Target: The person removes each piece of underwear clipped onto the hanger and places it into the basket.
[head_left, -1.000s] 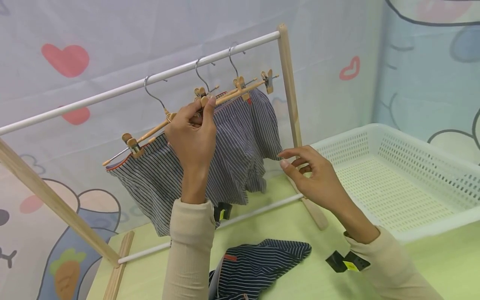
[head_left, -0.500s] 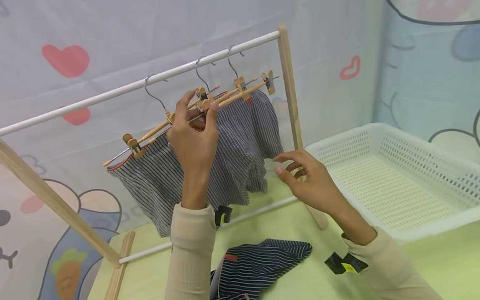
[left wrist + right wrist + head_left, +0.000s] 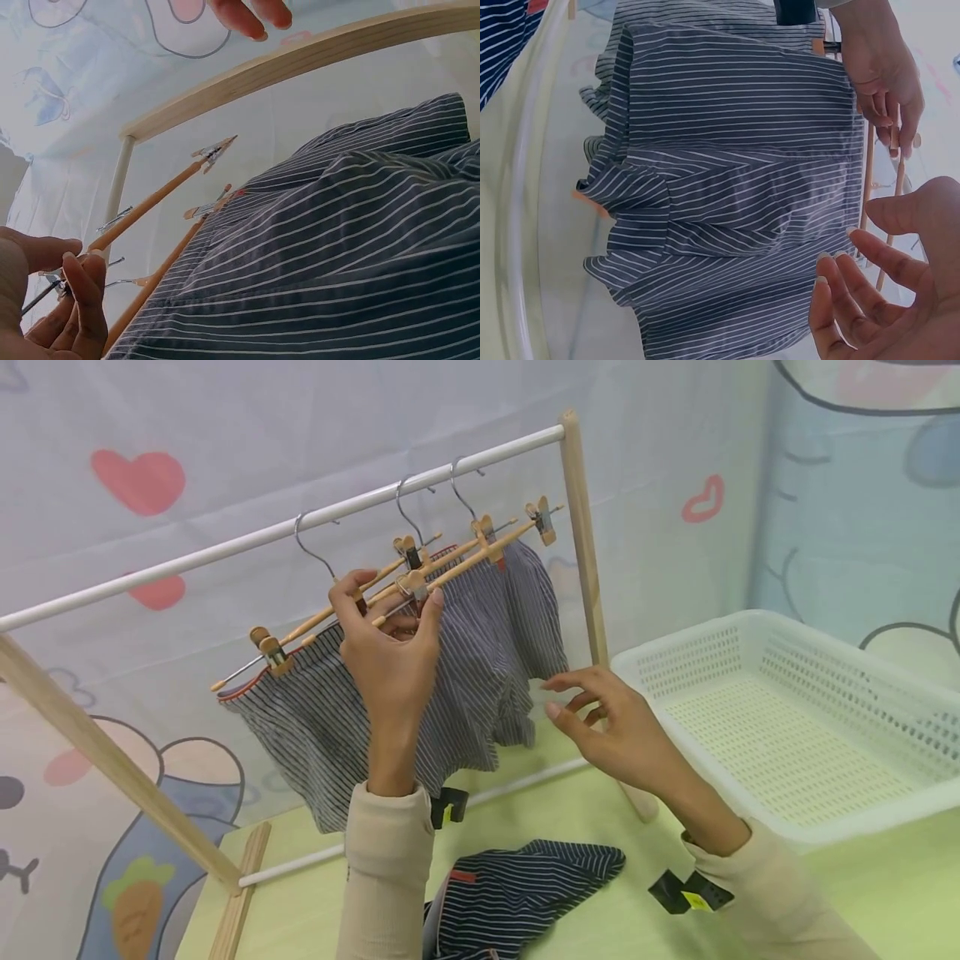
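In the head view my left hand (image 3: 390, 660) pinches the near clip end of a wooden clip hanger (image 3: 472, 562). The hanger's hook is over the white rail, and its far clip (image 3: 543, 518) grips no cloth. Behind it hang grey-striped shorts (image 3: 465, 643), with another striped pair (image 3: 307, 727) clipped to a hanger on the left. My right hand (image 3: 615, 727) is held with loosely bent fingers beside the shorts' lower edge, holding nothing. The left wrist view shows thumb and fingers (image 3: 82, 300) on the hanger bar. Spread fingers of the right hand (image 3: 892, 285) show in the right wrist view.
A wooden rack with a white rail (image 3: 225, 552) spans the scene. Dark striped shorts (image 3: 525, 885) lie on the green table (image 3: 630, 918) in front. At the right stands a white perforated basket (image 3: 810, 743). A printed cloth (image 3: 652, 435) hangs behind the rack.
The left hand has lowered slightly with the pinched hanger end. The hanger's hook has slid a little left along the rail. My right hand has drifted slightly left.
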`<state>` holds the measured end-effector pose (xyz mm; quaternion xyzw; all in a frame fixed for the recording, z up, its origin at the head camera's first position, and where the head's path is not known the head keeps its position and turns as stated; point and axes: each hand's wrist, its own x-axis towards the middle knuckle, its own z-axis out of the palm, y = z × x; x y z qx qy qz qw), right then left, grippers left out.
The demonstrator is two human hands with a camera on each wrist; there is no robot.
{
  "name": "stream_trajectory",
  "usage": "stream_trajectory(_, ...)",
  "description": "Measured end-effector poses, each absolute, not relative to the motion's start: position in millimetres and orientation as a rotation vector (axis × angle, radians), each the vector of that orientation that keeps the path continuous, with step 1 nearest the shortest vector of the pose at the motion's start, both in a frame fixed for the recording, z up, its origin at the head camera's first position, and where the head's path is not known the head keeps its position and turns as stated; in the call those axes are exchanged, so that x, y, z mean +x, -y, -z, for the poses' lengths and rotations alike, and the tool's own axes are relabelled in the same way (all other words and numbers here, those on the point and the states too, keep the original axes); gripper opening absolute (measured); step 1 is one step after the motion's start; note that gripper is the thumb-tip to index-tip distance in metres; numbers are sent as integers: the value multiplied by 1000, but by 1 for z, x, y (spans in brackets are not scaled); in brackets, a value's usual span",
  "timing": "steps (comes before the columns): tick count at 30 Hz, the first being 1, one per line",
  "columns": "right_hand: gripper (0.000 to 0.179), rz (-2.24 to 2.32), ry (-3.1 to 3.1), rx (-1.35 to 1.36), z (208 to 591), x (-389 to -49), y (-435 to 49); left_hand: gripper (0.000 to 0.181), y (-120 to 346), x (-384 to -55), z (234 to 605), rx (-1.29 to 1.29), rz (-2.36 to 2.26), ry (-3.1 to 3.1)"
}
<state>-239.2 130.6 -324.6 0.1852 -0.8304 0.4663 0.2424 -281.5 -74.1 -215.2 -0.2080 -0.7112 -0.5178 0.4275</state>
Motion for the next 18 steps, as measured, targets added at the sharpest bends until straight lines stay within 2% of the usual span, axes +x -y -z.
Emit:
stream_trajectory(9,29,-1287,2285,511,327,-239,-128,59,79,-278,229,-545,1442,1782)
stream_trajectory(18,32,-1254,2277,528,329,-242,-125,56,85,-269,240,-606,1368,1801)
